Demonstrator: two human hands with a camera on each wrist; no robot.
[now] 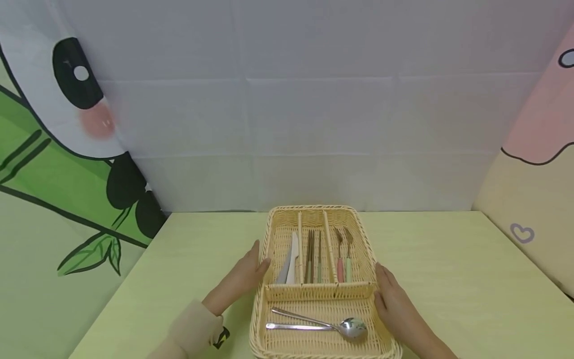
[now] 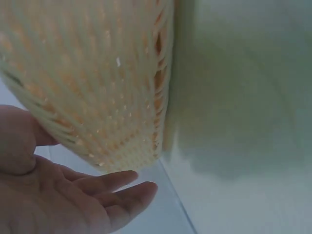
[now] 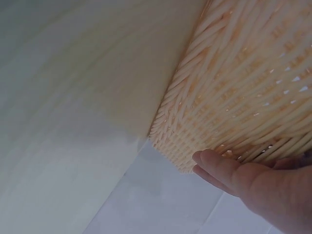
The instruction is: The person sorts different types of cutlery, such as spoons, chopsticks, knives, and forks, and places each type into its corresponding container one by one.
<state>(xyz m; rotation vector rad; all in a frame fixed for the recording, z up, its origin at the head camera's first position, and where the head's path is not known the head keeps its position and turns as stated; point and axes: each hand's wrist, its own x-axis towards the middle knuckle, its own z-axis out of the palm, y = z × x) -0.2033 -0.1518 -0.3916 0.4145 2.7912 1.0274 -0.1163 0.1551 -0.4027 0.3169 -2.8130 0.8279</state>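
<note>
A woven cutlery basket (image 1: 320, 291) sits on the table, with several compartments. My left hand (image 1: 242, 274) is at its left rim, fingers fairly straight; the left wrist view shows the thumb near the rim and the other fingers (image 2: 122, 200) extended beside the wicker wall (image 2: 97, 73). Along the right side lies my right hand (image 1: 396, 304), its straight fingers (image 3: 219, 163) against the wall (image 3: 243, 87). Two knives (image 1: 293, 257) stand in the left compartment, chopsticks (image 1: 310, 257) in the middle one. The right one has a pink-handled fork (image 1: 340, 269) and a green-handled fork (image 1: 348, 269). Spoons (image 1: 353, 328) lie crossed in front.
The pale yellow-green table (image 1: 448, 279) extends on both sides of the basket. Behind it rises a grey-white backdrop (image 1: 323, 119). Cartoon-printed panels flank it, a green one (image 1: 58, 199) on the left and a pink and cream one (image 1: 529, 194) on the right.
</note>
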